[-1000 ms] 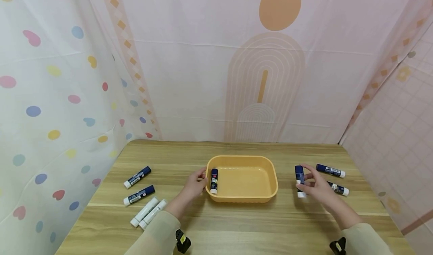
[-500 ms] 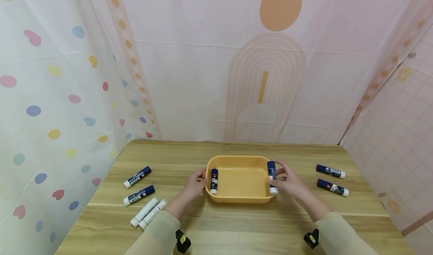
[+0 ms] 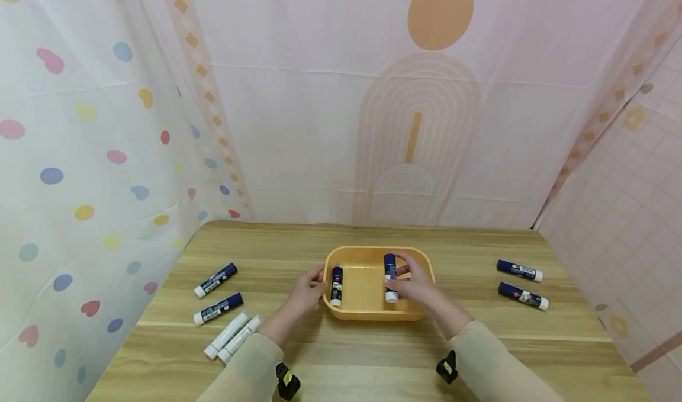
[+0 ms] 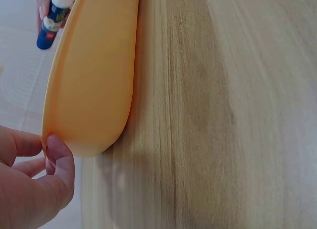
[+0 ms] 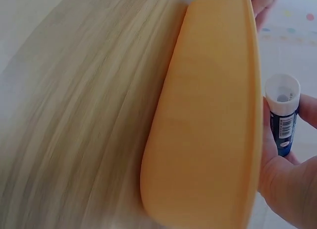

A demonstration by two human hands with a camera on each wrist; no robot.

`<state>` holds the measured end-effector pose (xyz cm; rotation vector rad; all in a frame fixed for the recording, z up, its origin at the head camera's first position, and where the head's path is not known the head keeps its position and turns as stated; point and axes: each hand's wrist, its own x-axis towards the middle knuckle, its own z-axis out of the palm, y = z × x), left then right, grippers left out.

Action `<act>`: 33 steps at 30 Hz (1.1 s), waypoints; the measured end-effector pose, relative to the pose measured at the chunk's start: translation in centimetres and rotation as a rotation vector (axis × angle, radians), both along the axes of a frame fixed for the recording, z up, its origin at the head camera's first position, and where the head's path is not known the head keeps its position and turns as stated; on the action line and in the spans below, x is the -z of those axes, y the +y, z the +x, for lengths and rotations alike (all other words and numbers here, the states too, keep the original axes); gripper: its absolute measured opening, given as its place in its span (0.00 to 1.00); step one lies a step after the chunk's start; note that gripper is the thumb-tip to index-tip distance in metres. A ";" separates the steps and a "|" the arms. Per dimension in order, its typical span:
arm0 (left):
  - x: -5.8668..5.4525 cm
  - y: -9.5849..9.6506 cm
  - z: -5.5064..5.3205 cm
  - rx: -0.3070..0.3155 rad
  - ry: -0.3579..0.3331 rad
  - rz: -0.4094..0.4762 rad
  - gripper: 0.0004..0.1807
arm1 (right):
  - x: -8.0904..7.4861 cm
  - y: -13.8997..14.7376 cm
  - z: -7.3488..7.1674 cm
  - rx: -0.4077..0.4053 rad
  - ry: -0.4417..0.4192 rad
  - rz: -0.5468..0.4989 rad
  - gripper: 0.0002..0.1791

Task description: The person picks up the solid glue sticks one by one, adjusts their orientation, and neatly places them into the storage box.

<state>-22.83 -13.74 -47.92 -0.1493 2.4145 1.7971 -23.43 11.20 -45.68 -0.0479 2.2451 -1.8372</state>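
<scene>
A yellow-orange plastic tray (image 3: pixel 367 316) stands mid-table. My left hand (image 3: pixel 305 298) pinches its left rim between thumb and fingers, which the left wrist view (image 4: pixel 34 174) shows plainly. Over the tray's right half my right hand (image 3: pixel 415 280) holds a dark blue glue stick (image 3: pixel 391 277) with a white end toward me. In the right wrist view that glue stick (image 5: pixel 284 112) sits between thumb and fingers, beyond the tray wall (image 5: pixel 208 110). Another blue glue stick (image 3: pixel 336 286) lies inside the tray along its left wall.
On the left of the wooden table (image 3: pixel 373 360) lie two blue glue sticks (image 3: pixel 215 280) and two white tubes (image 3: pixel 226 335) side by side. Two more blue glue sticks (image 3: pixel 523 296) lie at the right. Patterned curtains (image 3: pixel 298 124) hang behind and beside the table.
My right hand has carried its glue stick leftward from the table's right side, across the tray's right rim, to over the tray. My left hand has stayed at the left rim.
</scene>
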 end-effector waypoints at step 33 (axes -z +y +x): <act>0.1 -0.1 0.0 0.005 -0.007 -0.009 0.26 | 2.2 -8.4 -1.9 -0.100 -0.029 0.276 0.43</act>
